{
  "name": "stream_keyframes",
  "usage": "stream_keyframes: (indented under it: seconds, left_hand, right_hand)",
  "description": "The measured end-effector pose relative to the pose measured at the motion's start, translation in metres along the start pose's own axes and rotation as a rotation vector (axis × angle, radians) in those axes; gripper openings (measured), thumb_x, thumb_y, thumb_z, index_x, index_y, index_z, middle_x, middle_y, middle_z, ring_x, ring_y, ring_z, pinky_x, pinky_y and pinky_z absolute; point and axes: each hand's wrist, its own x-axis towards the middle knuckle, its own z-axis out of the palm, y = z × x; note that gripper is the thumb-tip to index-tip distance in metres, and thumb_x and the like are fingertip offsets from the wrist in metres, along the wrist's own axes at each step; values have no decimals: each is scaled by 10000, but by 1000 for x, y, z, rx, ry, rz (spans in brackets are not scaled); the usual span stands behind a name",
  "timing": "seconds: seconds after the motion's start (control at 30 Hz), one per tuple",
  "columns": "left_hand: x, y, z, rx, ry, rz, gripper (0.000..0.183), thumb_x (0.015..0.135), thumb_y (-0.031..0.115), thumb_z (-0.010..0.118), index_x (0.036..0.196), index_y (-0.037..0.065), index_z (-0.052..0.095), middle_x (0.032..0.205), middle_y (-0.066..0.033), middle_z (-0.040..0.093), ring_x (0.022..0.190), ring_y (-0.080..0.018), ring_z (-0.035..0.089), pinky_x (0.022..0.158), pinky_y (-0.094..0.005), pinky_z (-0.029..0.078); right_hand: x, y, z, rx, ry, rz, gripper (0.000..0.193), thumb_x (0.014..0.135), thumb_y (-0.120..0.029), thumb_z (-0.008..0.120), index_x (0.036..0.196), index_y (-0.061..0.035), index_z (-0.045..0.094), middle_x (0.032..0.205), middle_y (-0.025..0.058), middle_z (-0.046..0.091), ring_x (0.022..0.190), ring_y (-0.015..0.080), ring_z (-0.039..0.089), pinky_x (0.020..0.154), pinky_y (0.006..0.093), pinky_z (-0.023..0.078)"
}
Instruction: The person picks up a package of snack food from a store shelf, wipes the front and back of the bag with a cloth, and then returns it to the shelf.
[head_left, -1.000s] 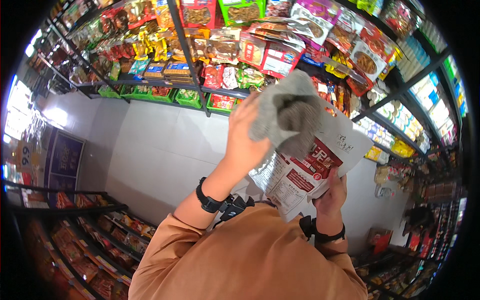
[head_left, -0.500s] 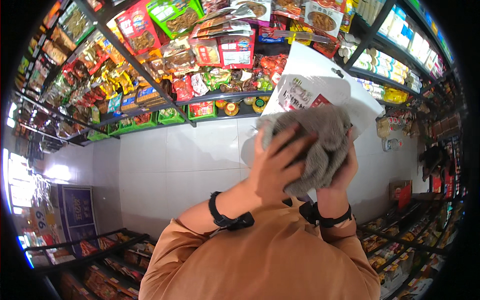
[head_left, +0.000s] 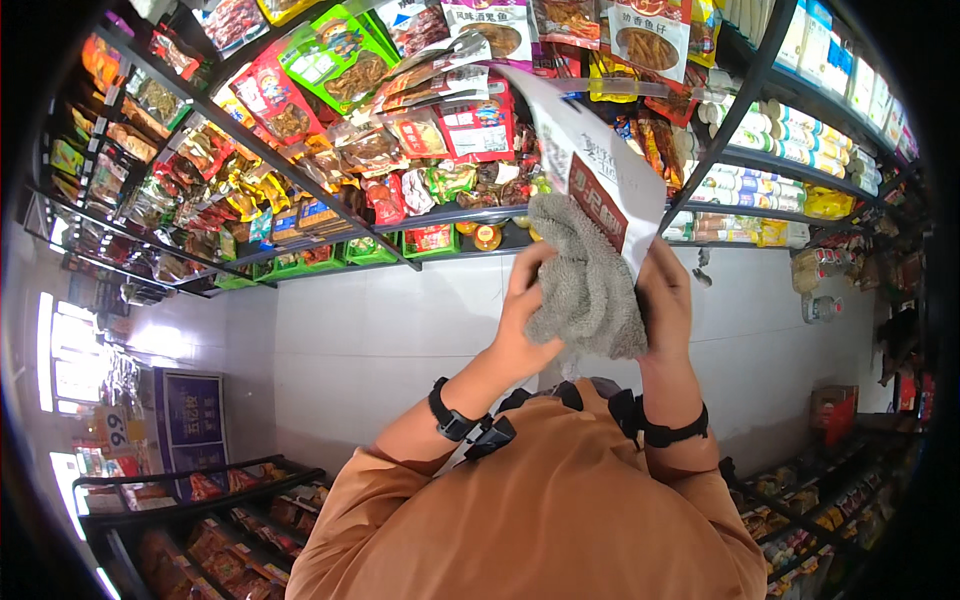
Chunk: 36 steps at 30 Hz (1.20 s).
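Observation:
A bunched grey cloth [head_left: 588, 285] is between my two hands, pressed to the lower part of a white snack bag [head_left: 625, 170] with a dark red label. My left hand [head_left: 522, 315] grips the cloth from its left side, with the fingers curled around it. On the other side, my right hand [head_left: 665, 305] grips the bag's lower right edge, partly behind it. Where the cloth ends under that hand is hidden. The bag stands tilted on edge, its top leaning toward the shelf.
Ahead, a black shelf rack [head_left: 470, 215] carries packed snack bags, with green bins [head_left: 368, 250] on its lowest tier. Rolled packs [head_left: 770, 130] fill the shelf to the right. Pale floor tiles [head_left: 400, 320] lie below. Behind me on both sides are more racks [head_left: 215, 500].
The white bag has turned more edge-on and shifted left. My left hand has moved from lying across the cloth to gripping its left side. The view has swung slightly.

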Motion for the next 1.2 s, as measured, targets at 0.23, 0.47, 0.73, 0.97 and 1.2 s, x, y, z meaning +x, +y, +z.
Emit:
stream_keyframes:
  seconds: [0.23,0.47,0.73,0.97,1.2]
  left_hand:
    - [51,-3,22,111,38,158,371,643,101,687,995,16,609,1244,-166,381,1117,-336,442,954,-414,365]
    - [83,8,19,779,-118,384,288,594,183,666,865,100,615,1226,-93,536,1111,-364,440,981,-556,324]
    - [71,10,2,962,47,305,247,602,153,650,842,111,614,1222,-83,550,1099,-356,457,998,-601,300]
    - [71,4,-6,1011,366,200,301,712,146,708,980,70,594,1334,-215,457,1235,-426,425,1043,-569,244]
    - [45,2,-25,417,964,-196,496,834,144,638,1260,-36,456,1258,-134,530,1121,-215,532,959,-347,405]
  right_hand:
    - [44,4,-58,-141,-315,-86,714,882,-477,476,1363,31,332,1359,141,421,1266,239,398,1069,391,281]
    - [85,20,-73,473,149,293,764,906,-627,345,1347,-4,351,1306,153,464,1160,263,497,947,390,451]
    - [113,23,-47,353,-66,186,686,950,-560,304,1384,-29,296,1373,106,411,1226,215,422,1043,358,306]
    - [121,37,-26,345,-114,112,662,965,-541,265,1389,-33,296,1373,98,412,1225,215,428,1042,367,315]
    - [134,47,-10,548,-135,278,573,979,-485,302,1381,-77,323,1356,95,440,1199,235,469,999,362,380]
